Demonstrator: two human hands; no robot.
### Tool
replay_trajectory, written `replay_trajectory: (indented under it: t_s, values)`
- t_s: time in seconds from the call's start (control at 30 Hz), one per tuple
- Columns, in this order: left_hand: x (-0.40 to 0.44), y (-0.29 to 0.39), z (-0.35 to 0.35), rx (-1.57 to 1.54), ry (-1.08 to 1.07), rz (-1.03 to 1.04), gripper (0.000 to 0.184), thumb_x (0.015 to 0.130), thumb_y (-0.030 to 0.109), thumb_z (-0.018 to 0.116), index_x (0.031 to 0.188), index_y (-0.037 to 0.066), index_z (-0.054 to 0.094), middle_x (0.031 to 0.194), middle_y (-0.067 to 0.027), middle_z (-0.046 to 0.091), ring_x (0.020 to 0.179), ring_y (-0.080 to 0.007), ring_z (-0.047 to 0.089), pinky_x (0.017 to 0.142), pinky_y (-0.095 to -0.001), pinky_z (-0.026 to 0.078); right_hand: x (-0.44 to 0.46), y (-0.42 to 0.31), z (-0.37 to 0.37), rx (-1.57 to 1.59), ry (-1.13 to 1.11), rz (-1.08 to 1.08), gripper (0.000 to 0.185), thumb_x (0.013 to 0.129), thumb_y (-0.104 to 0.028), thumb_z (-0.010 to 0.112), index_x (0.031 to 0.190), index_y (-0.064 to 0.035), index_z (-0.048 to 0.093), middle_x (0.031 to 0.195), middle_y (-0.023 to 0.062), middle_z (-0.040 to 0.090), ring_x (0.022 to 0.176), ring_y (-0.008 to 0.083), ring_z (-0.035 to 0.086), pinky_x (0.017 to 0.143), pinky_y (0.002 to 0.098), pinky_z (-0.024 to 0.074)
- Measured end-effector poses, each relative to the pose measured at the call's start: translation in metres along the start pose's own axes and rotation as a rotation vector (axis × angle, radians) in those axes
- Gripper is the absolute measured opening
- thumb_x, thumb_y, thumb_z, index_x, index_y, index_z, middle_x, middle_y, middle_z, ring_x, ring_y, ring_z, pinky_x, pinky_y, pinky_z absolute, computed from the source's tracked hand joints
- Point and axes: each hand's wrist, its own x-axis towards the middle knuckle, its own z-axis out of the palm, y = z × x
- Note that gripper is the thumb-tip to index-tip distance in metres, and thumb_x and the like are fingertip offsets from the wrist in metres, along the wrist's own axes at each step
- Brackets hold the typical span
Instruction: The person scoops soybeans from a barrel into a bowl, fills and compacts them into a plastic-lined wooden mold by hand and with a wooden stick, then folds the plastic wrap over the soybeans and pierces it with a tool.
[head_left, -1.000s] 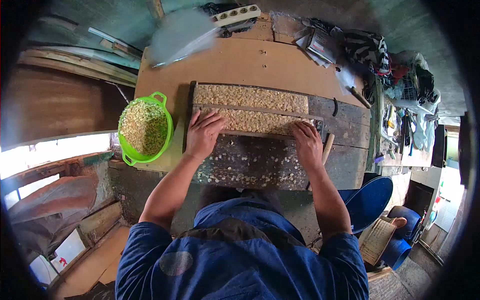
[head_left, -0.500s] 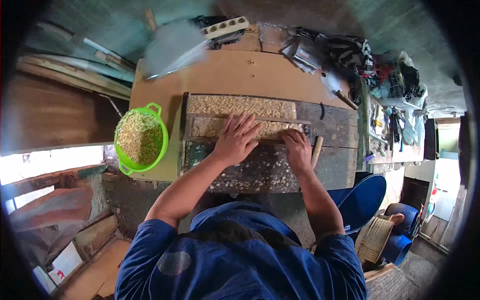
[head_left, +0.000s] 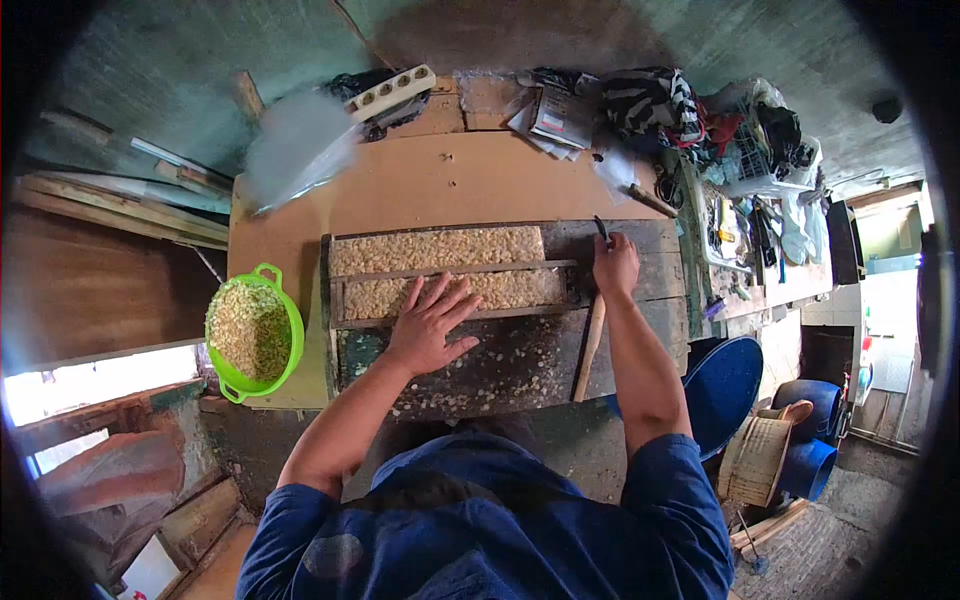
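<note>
Right hand point(head_left: 617, 266) moved off wooden frame point(head_left: 520, 267) to dark curved tool point(head_left: 601, 228), right.
Fingers curled, grip unclear; left hand point(head_left: 430, 325), fingers spread, alone on frame, likely steadying it.

On a dark rectangular plank board point(head_left: 545, 355), a narrow brown wooden frame point(head_left: 520, 267) is enclosing a flat pale grain-filled slab point(head_left: 515, 290), while a matching pale oblong slab point(head_left: 440, 248) is lying just beyond its far rail. A cylindrical light wooden stick point(head_left: 590, 350) is lying near right; a round green plastic basin point(head_left: 298, 338) is sitting left.
</note>
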Motion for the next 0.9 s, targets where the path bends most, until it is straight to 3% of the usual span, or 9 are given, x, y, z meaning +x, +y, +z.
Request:
replay_trajectory:
  t_s: [0.13,0.3,0.47,0.57,0.7,0.77,0.83,0.87,0.9]
  values:
    - [0.0,0.0,0.0,0.018,-0.034,-0.019,0.067,0.094,0.059,0.05,0.147,0.019,0.048,0.157,-0.0038,0.039,0.149,-0.0281,0.025,0.123,-0.0528,0.007,0.014,-0.002,0.004,-0.035,-0.037,0.079,0.031,0.091,-0.034,0.063,0.106,-0.0062,0.065,0.107,0.0177,0.067,0.105,0.0375,0.063,0.092,0.0471,0.0484]
    - [0.0,-0.001,0.001,0.019,0.018,-0.005,0.068,0.094,0.06,0.049,0.147,0.018,0.048,0.156,-0.0046,0.04,0.149,-0.0276,0.027,0.123,-0.0514,0.01,0.026,0.007,0.013,-0.034,-0.072,0.092,0.021,0.094,-0.025,0.055,0.105,-0.0066,0.06,0.107,0.0188,0.065,0.106,0.0399,0.061,0.091,0.0483,0.049]
    - [-0.001,-0.003,0.005,0.013,-0.005,-0.033,0.069,0.094,0.06,0.05,0.149,0.018,0.045,0.156,-0.0029,0.039,0.149,-0.0273,0.026,0.123,-0.0513,0.009,0.031,0.016,0.011,0.185,0.001,-0.015,0.021,0.096,-0.022,0.051,0.101,-0.0025,0.057,0.102,0.0266,0.065,0.098,0.0492,0.061,0.083,0.0552,0.0476]
    - [-0.001,-0.002,0.004,-0.004,0.002,-0.029,0.069,0.094,0.059,0.052,0.149,0.019,0.045,0.157,-0.0023,0.039,0.149,-0.0272,0.026,0.123,-0.0512,0.009,0.033,0.024,0.006,0.174,-0.033,-0.105,0.018,0.097,-0.021,0.05,0.102,-0.0044,0.056,0.099,0.0256,0.066,0.095,0.0501,0.062,0.081,0.0557,0.0481]
    - [-0.002,-0.001,-0.002,-0.044,0.036,0.006,0.063,0.093,0.058,0.053,0.143,0.019,0.053,0.155,-0.0049,0.041,0.149,-0.0274,0.026,0.123,-0.051,0.01,0.03,0.026,-0.01,-0.043,-0.001,0.029,0.016,0.095,-0.022,0.056,0.104,-0.009,0.055,0.098,0.0236,0.067,0.093,0.0472,0.063,0.08,0.0547,0.0489]
    - [-0.005,-0.003,-0.007,-0.094,0.039,0.013,0.059,0.094,0.056,0.054,0.139,0.018,0.057,0.153,-0.0068,0.044,0.149,-0.0278,0.027,0.123,-0.0508,0.011,0.024,0.033,-0.012,0.003,0.04,0.046,0.022,0.092,-0.024,0.062,0.104,-0.0065,0.057,0.095,0.0198,0.068,0.09,0.0408,0.066,0.079,0.0488,0.0507]
    - [-0.008,-0.006,-0.007,-0.145,0.042,0.022,0.056,0.094,0.055,0.055,0.135,0.018,0.061,0.151,-0.0086,0.046,0.148,-0.0282,0.029,0.123,-0.0506,0.011,0.012,0.031,-0.017,0.369,0.116,-0.03,0.022,0.091,-0.021,0.067,0.104,-0.0037,0.06,0.09,0.0127,0.068,0.086,0.0295,0.067,0.078,0.0404,0.0513]
    - [-0.01,-0.007,-0.006,-0.152,0.066,0.027,0.054,0.094,0.053,0.056,0.132,0.017,0.064,0.149,-0.0098,0.049,0.147,-0.0288,0.031,0.123,-0.0497,0.012,-0.002,0.024,-0.025,0.406,0.102,-0.089,0.019,0.092,-0.015,0.067,0.104,-0.0019,0.062,0.087,0.0067,0.066,0.083,0.0186,0.064,0.077,0.0329,0.0499]
    - [-0.012,-0.008,-0.005,-0.158,0.092,0.032,0.051,0.094,0.051,0.057,0.129,0.016,0.066,0.147,-0.0109,0.051,0.146,-0.0295,0.032,0.123,-0.0488,0.013,-0.02,0.012,-0.031,0.405,0.096,-0.089,0.019,0.092,-0.015,0.067,0.104,-0.0019,0.062,0.087,0.0067,0.066,0.083,0.0186,0.064,0.077,0.0329,0.0499]
